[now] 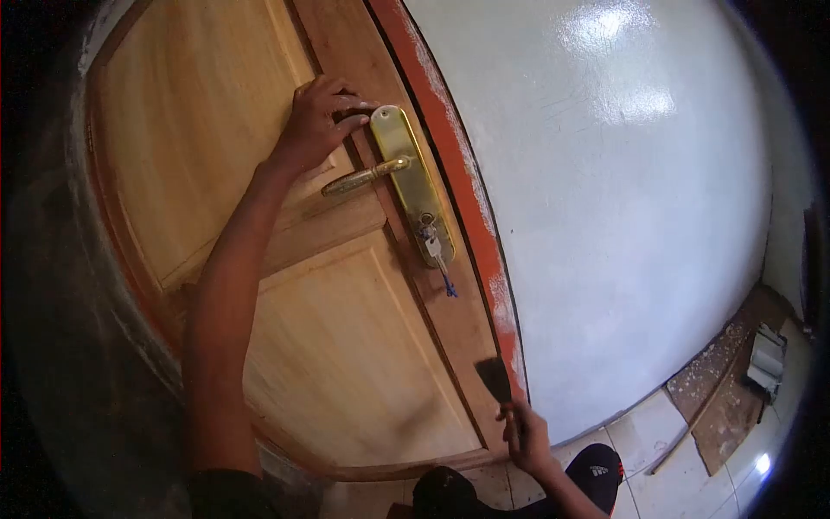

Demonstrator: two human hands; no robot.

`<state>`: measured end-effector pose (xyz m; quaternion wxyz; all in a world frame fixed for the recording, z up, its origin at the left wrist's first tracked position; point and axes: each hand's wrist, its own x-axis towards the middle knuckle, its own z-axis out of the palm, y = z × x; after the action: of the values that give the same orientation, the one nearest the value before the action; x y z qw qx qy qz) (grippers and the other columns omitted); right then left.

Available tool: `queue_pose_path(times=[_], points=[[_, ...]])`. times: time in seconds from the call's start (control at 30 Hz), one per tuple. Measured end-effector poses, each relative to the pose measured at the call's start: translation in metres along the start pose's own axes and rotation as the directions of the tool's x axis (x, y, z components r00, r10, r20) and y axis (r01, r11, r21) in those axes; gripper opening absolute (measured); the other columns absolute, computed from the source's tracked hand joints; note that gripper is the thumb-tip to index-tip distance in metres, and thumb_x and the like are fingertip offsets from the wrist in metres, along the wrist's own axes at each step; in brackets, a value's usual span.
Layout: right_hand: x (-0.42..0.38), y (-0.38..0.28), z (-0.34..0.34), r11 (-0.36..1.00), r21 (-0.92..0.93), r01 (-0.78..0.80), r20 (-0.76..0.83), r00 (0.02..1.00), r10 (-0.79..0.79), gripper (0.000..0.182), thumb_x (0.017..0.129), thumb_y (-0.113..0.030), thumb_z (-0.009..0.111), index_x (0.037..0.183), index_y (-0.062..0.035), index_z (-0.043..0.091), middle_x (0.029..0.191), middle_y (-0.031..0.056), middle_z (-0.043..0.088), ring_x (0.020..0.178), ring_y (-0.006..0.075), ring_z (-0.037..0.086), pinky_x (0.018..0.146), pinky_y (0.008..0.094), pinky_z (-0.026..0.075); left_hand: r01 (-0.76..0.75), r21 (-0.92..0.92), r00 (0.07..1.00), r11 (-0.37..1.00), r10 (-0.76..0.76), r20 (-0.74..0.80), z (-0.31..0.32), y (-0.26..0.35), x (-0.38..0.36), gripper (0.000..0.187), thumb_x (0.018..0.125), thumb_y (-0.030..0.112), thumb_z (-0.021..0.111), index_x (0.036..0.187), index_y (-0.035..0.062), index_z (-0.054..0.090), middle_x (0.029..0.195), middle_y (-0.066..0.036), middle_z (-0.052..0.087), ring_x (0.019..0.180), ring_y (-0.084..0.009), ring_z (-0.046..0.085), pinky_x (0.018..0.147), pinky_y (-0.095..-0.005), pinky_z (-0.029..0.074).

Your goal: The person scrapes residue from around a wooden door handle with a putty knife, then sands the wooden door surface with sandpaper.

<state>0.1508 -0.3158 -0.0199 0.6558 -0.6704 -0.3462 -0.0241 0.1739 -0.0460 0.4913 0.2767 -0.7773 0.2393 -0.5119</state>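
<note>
Left hand (322,124), fingers bent and not closed round anything, is at the upper end of the brass-coloured metal handle plate (413,186) on the brown wooden door (333,363); lever sticks out just below, keys with blue tag hang near plate's lower end. Right hand (526,439) grips dark flat-bladed scraper (494,379), blade up, near red-painted frame strip (471,190), lower down.

Handle plate (395,131) on door (346,363), lever (359,180) on plate's upper half, keys (434,246) at lower half. Frame strip (474,216) between door and wall (622,216). Lower right: sheet (722,424) on floor (635,428), stick (692,424) across sheet.
</note>
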Motion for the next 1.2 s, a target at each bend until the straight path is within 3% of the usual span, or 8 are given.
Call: queue_pose_path(times=[0.13, 0.23, 0.4, 0.5, 0.73, 0.83, 0.93, 1.2], points=[[-0.041, 0.049, 0.011, 0.994, -0.008, -0.106, -0.006, 0.994, 0.106, 0.018, 0.104, -0.006, 0.051, 0.117, 0.0059, 0.056, 0.096, 0.0247, 0.069, 0.084, 0.0354, 0.072, 0.071, 0.0415, 0.054, -0.001, -0.037, 0.995, 0.999, 0.005, 0.097, -0.001, -0.015, 0.008, 0.023, 0.086, 0.021, 0.079, 0.109, 0.0169, 0.078, 0.115, -0.003, 0.065, 0.115, -0.0264, 0.058, 0.105, -0.0435, 0.040], [-0.067, 0.104, 0.026, 0.992, -0.033, -0.124, -0.057, 0.991, 0.122, 0.019, 0.105, -0.008, 0.050, 0.115, 0.0044, 0.058, 0.081, 0.0147, 0.068, 0.062, 0.0205, 0.066, 0.059, 0.0342, 0.050, -0.045, 0.050, 0.998, 0.998, 0.042, 0.056, 0.001, -0.013, 0.012, 0.019, 0.087, 0.021, 0.077, 0.105, 0.0133, 0.077, 0.113, -0.004, 0.064, 0.113, -0.0278, 0.059, 0.103, -0.0439, 0.040], [-0.084, 0.130, 0.032, 0.980, -0.189, -0.062, -0.053, 0.997, 0.053, 0.018, 0.104, -0.008, 0.052, 0.116, 0.0043, 0.059, 0.084, 0.0209, 0.069, 0.069, 0.0273, 0.070, 0.061, 0.0375, 0.051, -0.167, 0.286, 0.986, 0.944, 0.161, 0.048, 0.001, 0.005, 0.010, 0.015, 0.096, 0.020, 0.067, 0.107, 0.0100, 0.069, 0.110, -0.007, 0.062, 0.115, -0.0292, 0.056, 0.104, -0.0460, 0.038], [-0.090, 0.139, 0.041, 0.984, -0.135, -0.117, -0.052, 0.992, 0.111, 0.018, 0.103, -0.008, 0.053, 0.115, 0.0039, 0.060, 0.087, 0.0227, 0.070, 0.077, 0.0347, 0.072, 0.066, 0.0408, 0.052, -0.034, 0.370, 0.960, 0.928, -0.073, 0.272, 0.001, 0.018, 0.011, 0.028, 0.106, 0.030, 0.056, 0.122, 0.0089, 0.064, 0.129, -0.014, 0.060, 0.130, -0.0356, 0.050, 0.116, -0.0526, 0.030], [-0.108, 0.152, 0.045, 0.971, -0.174, -0.162, 0.006, 0.986, 0.165, 0.024, 0.105, -0.017, 0.051, 0.114, 0.0032, 0.060, 0.089, 0.0217, 0.071, 0.084, 0.0403, 0.071, 0.073, 0.0445, 0.054, -0.004, 0.107, 0.999, 0.994, 0.000, 0.041, 0.006, 0.002, -0.003, 0.023, 0.099, 0.027, 0.066, 0.115, 0.0109, 0.070, 0.113, -0.009, 0.066, 0.117, -0.0291, 0.057, 0.112, -0.0479, 0.036], [-0.116, 0.144, 0.039, 0.943, -0.149, -0.298, 0.072, 0.948, 0.311, 0.031, 0.103, -0.013, 0.053, 0.128, 0.0045, 0.058, 0.100, 0.0274, 0.071, 0.095, 0.0479, 0.069, 0.080, 0.0516, 0.054, -0.040, 0.096, 0.997, 0.995, 0.046, -0.058, 0.007, 0.001, -0.006, 0.018, 0.093, 0.028, 0.073, 0.105, 0.0151, 0.077, 0.099, -0.004, 0.068, 0.105, -0.0257, 0.062, 0.110, -0.0464, 0.036], [-0.123, 0.146, 0.042, 0.937, -0.144, -0.319, 0.043, 0.944, 0.328, 0.027, 0.106, -0.019, 0.050, 0.117, 0.0032, 0.061, 0.091, 0.0214, 0.071, 0.083, 0.0380, 0.071, 0.073, 0.0443, 0.054, -0.019, 0.157, 0.999, 0.987, 0.023, -0.024, 0.002, 0.003, -0.002, 0.016, 0.092, 0.030, 0.075, 0.102, 0.0180, 0.080, 0.095, -0.001, 0.069, 0.100, -0.0232, 0.063, 0.113, -0.0492, 0.034], [-0.138, 0.184, 0.054, 0.955, -0.124, -0.270, 0.030, 0.961, 0.276, 0.027, 0.106, -0.016, 0.050, 0.119, 0.0051, 0.060, 0.093, 0.0211, 0.071, 0.083, 0.0350, 0.072, 0.072, 0.0436, 0.054, -0.014, 0.214, 1.000, 0.977, 0.011, 0.019, -0.001, 0.007, 0.002, 0.015, 0.093, 0.032, 0.073, 0.100, 0.0208, 0.080, 0.099, 0.002, 0.071, 0.099, -0.0202, 0.066, 0.116, -0.0559, 0.028]])
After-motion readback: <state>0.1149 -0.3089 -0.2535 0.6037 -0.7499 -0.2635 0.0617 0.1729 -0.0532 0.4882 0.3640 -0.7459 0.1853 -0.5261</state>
